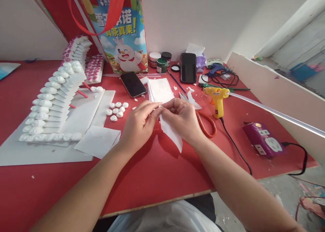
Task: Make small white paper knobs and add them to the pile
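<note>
My left hand point(141, 123) and my right hand point(184, 118) meet above the red table point(152, 171), fingertips pinched together on a strip of white paper point(171, 133) that hangs down from between them. Just beyond them lies a stack of white paper sheets point(159, 89). Several small rolled white paper pieces point(116, 110) lie left of my left hand. Red-handled scissors point(207, 125) rest on the table under my right wrist.
A white stepped paper model point(50, 103) stands on white sheets at left. A phone point(132, 84), a yellow glue gun point(217, 98) with its long glue stick, paint jars point(161, 63), a purple power strip point(264, 140) and a printed bag point(122, 32) surround the work area.
</note>
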`<control>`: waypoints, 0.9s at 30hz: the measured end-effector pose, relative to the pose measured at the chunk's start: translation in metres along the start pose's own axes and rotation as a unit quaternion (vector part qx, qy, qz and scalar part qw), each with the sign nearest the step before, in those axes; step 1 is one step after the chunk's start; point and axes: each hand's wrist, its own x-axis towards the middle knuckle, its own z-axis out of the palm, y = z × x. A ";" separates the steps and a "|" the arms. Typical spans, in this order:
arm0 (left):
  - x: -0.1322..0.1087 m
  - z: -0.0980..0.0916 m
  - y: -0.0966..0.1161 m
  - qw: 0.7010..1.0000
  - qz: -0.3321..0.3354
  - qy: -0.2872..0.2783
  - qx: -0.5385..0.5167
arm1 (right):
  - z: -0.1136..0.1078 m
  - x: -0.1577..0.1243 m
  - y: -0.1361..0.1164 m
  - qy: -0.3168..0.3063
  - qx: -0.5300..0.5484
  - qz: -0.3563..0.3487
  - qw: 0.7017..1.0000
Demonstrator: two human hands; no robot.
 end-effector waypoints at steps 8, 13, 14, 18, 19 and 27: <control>-0.001 -0.003 -0.002 0.998 -0.009 0.021 -0.053 | -0.003 0.000 0.007 -0.040 -0.049 -0.051 0.997; -0.001 -0.003 -0.002 0.999 0.015 0.029 -0.028 | -0.004 0.001 0.012 -0.040 -0.057 -0.074 0.995; -0.002 -0.002 -0.002 0.999 0.018 0.034 -0.020 | -0.003 0.001 0.012 -0.038 -0.061 -0.074 0.995; -0.002 0.000 -0.005 0.998 0.033 0.053 0.021 | -0.002 0.000 0.009 -0.025 -0.077 -0.057 0.995; -0.002 0.000 -0.005 0.997 0.036 0.058 0.030 | -0.002 0.000 0.009 -0.020 -0.079 -0.051 0.995; -0.001 0.000 -0.008 0.999 0.024 0.046 0.004 | -0.004 0.002 0.013 -0.034 -0.099 -0.052 0.993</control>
